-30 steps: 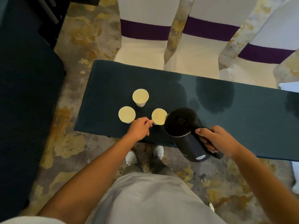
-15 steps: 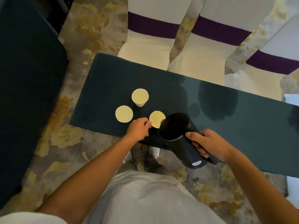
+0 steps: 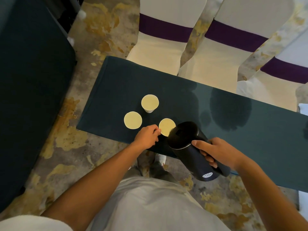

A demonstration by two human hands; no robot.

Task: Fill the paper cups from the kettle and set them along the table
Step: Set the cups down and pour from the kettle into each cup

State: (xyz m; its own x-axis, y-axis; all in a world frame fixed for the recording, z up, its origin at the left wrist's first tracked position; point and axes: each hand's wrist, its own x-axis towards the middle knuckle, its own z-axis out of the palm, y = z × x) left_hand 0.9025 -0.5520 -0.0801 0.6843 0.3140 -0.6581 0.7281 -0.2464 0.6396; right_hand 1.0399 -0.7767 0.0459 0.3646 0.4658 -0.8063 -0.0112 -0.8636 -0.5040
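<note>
Kettle (image 3: 191,147), black and tilted forward, was gripped by its handle in the right hand (image 3: 215,151), fingers wrapped closed around it, spout end over the near cup (image 3: 167,127). The left hand (image 3: 146,136) pinched that cup's rim and side with thumb and fingertips, steadying it on the dark surface (image 3: 250,130) near its front edge. Two more cups stood close by: one to the left (image 3: 132,120), one farther back (image 3: 150,102). Whether any held liquid could not be told. The cups looked thin and light, likely to crush or tip, so a gentle hold low on the wall seemed safest; a filled one would be hot and soft. The kettle looked heavy and rigid, best carried by the handle. Beyond the surface stood white-covered chairs (image 3: 160,47) with purple bands.
</note>
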